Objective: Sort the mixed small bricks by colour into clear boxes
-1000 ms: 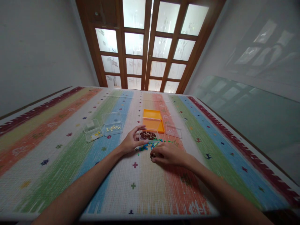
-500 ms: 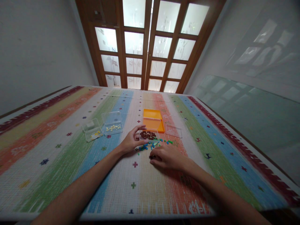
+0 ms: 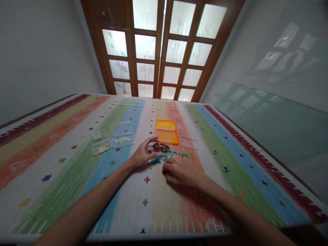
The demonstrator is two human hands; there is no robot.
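Brown pieces [image 3: 161,148] are boxed, blue and green pieces [image 3: 154,161] left loose; the clear box [image 3: 165,154] is clasped by the left hand [image 3: 141,153], the curled right hand's [image 3: 179,171] contents, if any, hidden.

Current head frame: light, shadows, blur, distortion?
Head view: backlit by the bright glazed doors, panes partly washed out; pane-shaped reflections on the right wall; soft shadow under the right hand; wide-angle stretch fans the tablecloth toward the camera; small blue and green pieces lack fine detail, can't tell whether from focus or resolution.
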